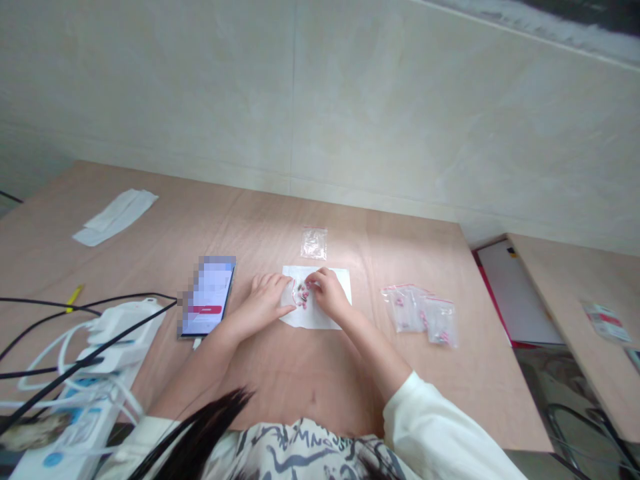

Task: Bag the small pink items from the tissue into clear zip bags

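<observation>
A sheet of white paper (pixel 325 319) lies on the table in front of me, with several small pink and dark pieces (pixel 303 295) near its middle. My left hand (pixel 270 295) is at the paper's left edge, thumb and fingers around a small clear zip bag (pixel 289 293) whose red-edged mouth faces the pieces. Over the right side of the pieces, my right hand (pixel 327 292) has its fingertips pinched together. Whatever sits between those fingertips is too small to name. Beyond the paper lies another clear zip bag (pixel 314 244), flat on the table.
Zip bags holding pink pieces (pixel 423 313) lie to the right. On the left are a phone (pixel 207 300) with a lit screen, a power strip (pixel 85 427) with chargers and cables, and folded white paper (pixel 116 217). A wall (pixel 300 100) stands behind the table (pixel 310 373).
</observation>
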Action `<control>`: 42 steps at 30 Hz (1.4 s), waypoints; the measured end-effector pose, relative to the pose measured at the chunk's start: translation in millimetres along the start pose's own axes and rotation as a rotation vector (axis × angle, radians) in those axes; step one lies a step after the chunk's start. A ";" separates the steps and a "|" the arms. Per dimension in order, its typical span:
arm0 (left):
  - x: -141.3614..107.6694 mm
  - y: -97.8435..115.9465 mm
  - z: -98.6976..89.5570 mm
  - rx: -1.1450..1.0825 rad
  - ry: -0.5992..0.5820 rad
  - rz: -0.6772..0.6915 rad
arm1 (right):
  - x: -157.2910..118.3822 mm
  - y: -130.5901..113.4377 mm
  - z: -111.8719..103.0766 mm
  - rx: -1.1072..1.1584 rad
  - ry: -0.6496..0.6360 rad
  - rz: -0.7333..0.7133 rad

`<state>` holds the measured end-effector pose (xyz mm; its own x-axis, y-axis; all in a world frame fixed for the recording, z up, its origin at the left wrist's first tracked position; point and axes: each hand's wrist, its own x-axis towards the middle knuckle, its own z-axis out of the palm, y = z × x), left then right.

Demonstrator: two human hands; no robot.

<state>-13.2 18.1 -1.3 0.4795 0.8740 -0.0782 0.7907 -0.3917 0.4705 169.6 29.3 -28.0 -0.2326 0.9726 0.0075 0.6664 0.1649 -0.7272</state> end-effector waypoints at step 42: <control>3.3 3.4 4.1 0.045 0.024 -0.010 | -10.6 -30.6 -1.3 0.080 0.068 0.041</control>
<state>-7.4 18.4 -3.6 0.4628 0.8843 -0.0616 0.8121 -0.3951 0.4294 152.6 14.2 -4.9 -0.1554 0.9876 0.0214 0.6152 0.1137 -0.7801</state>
